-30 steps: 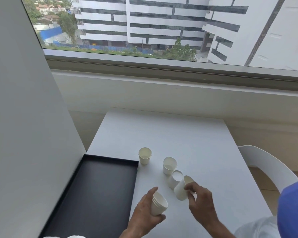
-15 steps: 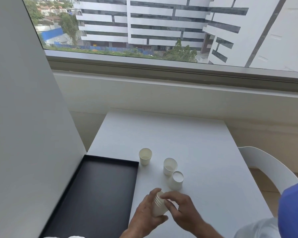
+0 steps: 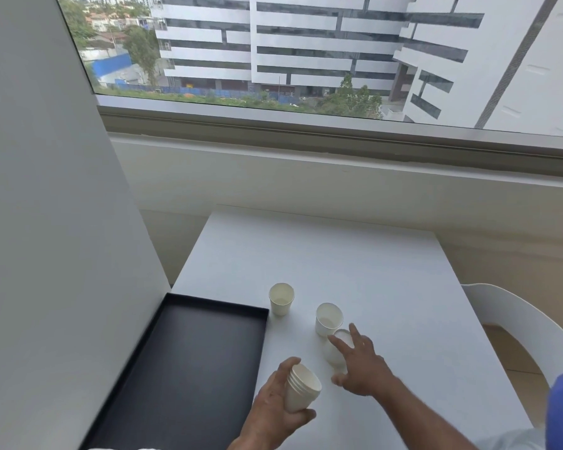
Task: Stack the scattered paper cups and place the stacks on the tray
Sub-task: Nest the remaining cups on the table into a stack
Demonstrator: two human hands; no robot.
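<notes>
On the white bench [image 3: 355, 261] near its front edge, the left hand [image 3: 273, 407] has its grip closed around a stack of paper cups [image 3: 301, 389], fingers and thumb curled round the sides. That stack is tilted, its open mouth turned up and to the right, and several nested rims show at its top. Just to the right, the right hand [image 3: 361, 362] reaches over an upside-down cup [image 3: 333, 350] with its fingers spread; the forefinger lies across the cup's raised bottom and the thumb sits low beside its wall, so the grip is open and only touching the cup. Right behind that one, an upright cup [image 3: 328, 319] stands almost touching it. Farther back and to the left, another upright cup [image 3: 281, 299] stands alone, close to the far right corner of the tray [image 3: 182, 368]. That tray is black and flat with a low rim; it lies on the left side of the bench, against a grey wall panel [image 3: 46, 222]. A white chair [image 3: 514, 323] stands at the bench's right side, and a window [image 3: 306, 53] looks out on buildings beyond.
</notes>
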